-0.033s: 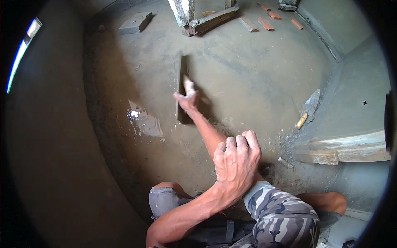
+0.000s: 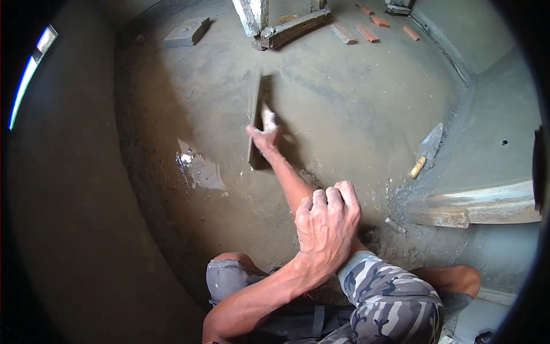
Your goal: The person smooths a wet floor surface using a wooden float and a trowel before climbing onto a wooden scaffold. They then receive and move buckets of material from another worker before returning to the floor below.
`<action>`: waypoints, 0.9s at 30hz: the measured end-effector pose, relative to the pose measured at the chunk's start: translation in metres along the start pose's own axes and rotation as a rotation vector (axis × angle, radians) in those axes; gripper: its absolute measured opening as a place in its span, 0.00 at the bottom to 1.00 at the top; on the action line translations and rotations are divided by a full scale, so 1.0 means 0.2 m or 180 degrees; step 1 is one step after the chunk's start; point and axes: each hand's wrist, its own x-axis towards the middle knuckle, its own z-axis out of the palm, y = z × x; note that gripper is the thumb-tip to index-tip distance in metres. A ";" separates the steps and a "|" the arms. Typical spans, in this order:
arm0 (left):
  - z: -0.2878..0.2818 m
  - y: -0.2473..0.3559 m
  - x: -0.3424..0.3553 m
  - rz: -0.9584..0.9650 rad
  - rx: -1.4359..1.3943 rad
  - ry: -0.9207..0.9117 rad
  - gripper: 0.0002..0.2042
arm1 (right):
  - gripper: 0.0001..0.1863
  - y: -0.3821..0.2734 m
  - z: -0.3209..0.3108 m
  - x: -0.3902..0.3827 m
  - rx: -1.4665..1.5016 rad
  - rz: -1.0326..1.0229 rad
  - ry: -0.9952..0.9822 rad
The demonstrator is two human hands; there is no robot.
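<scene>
My right hand (image 2: 265,137) reaches out over the wet grey floor, closed round the handle of a long plastering float (image 2: 255,114). The float is tipped up toward one edge, its long side running away from me; its far end is blurred. Nearer to me, my left hand (image 2: 327,221) is above my right forearm (image 2: 291,180), fingers curled down. Its palm side is hidden, so whatever it may hold does not show. A trowel (image 2: 427,152) with a yellowish handle lies on the floor to the right, against the wall's foot.
A grey block (image 2: 187,32) lies at the far left. Wooden supports (image 2: 298,28) stand at the back, with several broken brick pieces (image 2: 368,33) to their right. A curved board (image 2: 481,206) juts in at the right. A shiny puddle (image 2: 200,171) is left of the float.
The float and my right hand have shifted slightly to the right, and the float leans a little differently. My left hand stays in place.
</scene>
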 end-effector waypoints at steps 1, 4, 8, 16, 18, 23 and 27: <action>0.01 0.01 0.00 -0.0017 -0.0024 0.0005 0.07 | 0.43 0.03 -0.08 0.03 -0.0009 0.0038 0.0183; -0.02 -0.03 -0.01 0.0030 0.0113 0.0054 0.08 | 0.42 0.05 -0.24 0.00 0.0199 0.0075 0.0524; -0.02 -0.04 -0.02 0.0127 0.0169 0.0087 0.09 | 0.42 0.10 -0.57 -0.13 0.0233 0.0191 0.0912; -0.02 0.01 0.00 0.0075 -0.0144 -0.0029 0.05 | 0.43 0.40 -1.23 -0.22 0.0476 0.0055 0.1593; -0.02 -0.02 -0.02 0.0013 -0.0037 -0.0106 0.05 | 0.45 0.32 -1.27 -0.30 0.0179 0.0422 0.1676; -0.03 0.00 -0.01 -0.0003 -0.0118 -0.0119 0.05 | 0.49 0.26 -1.50 -0.37 -0.0970 0.1130 0.2086; -0.04 -0.05 -0.01 0.0051 0.0001 -0.0080 0.05 | 0.49 0.04 -1.12 -0.43 -0.0658 0.1328 0.1942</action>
